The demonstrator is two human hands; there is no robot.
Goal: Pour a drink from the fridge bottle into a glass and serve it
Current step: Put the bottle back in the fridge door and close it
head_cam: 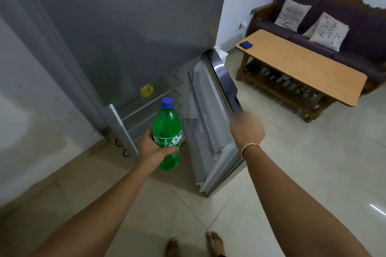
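Observation:
My left hand [153, 149] grips a green soda bottle [167, 125] with a blue cap, held upright in front of the open fridge [133, 27]. My right hand [246, 128] is blurred and sits against the outer edge of the open fridge door [211, 115]; whether it grips the door I cannot tell. The lower door swings out to the right and its inner racks look bare. No glass is in view.
Inside the fridge a small yellow item [146, 89] lies on a glass shelf. A wooden coffee table [302, 67] with a blue object [246, 44] stands at right, before a dark sofa [338, 27] with two cushions. My bare feet stand on pale floor tiles.

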